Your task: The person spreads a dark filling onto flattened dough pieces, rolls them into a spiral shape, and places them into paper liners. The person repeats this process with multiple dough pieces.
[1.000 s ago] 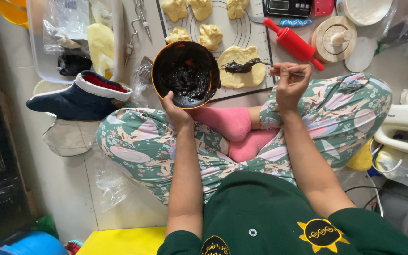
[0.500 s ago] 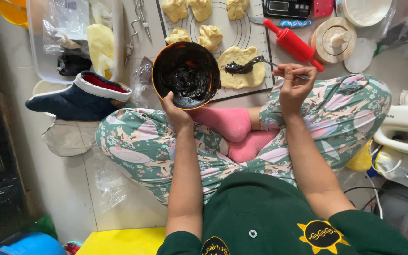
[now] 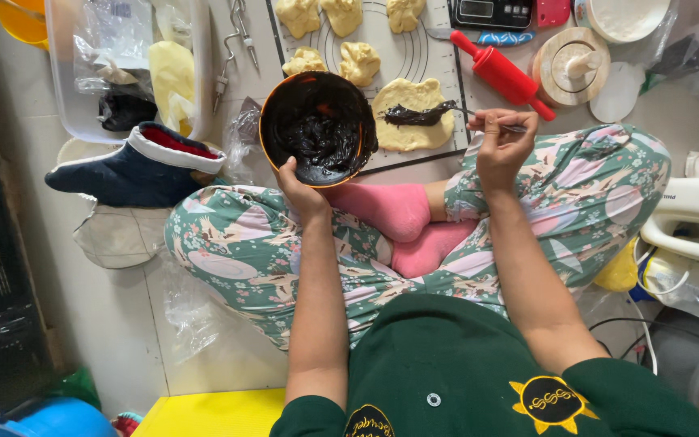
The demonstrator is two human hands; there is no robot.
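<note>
I'm looking down at crossed legs on the floor, and the left hand (image 3: 301,190) cups the near rim of an orange bowl (image 3: 317,128), fingers wrapped under it, tipped toward me so the dark, glossy paste inside shows, smeared up the walls and pooled in the middle. The right hand (image 3: 502,146) is pinched shut on the handle of a spoon (image 3: 438,114), whose bowl lies loaded with that same dark paste on a flattened dough round (image 3: 414,113) on the grey baking mat (image 3: 422,61). I judge this as the filling step: paste going onto the dough. The next move calls for wiping the spoon clean without tearing the soft dough. More dough lumps (image 3: 341,61) sit farther off on the mat, unfilled. Far right, a red rolling pin (image 3: 502,73) lies just beside a round wooden press (image 3: 569,65), and a white bowl (image 3: 624,16) holds something pale. Far left, a clear tub (image 3: 123,65) holds crumpled bags
</note>
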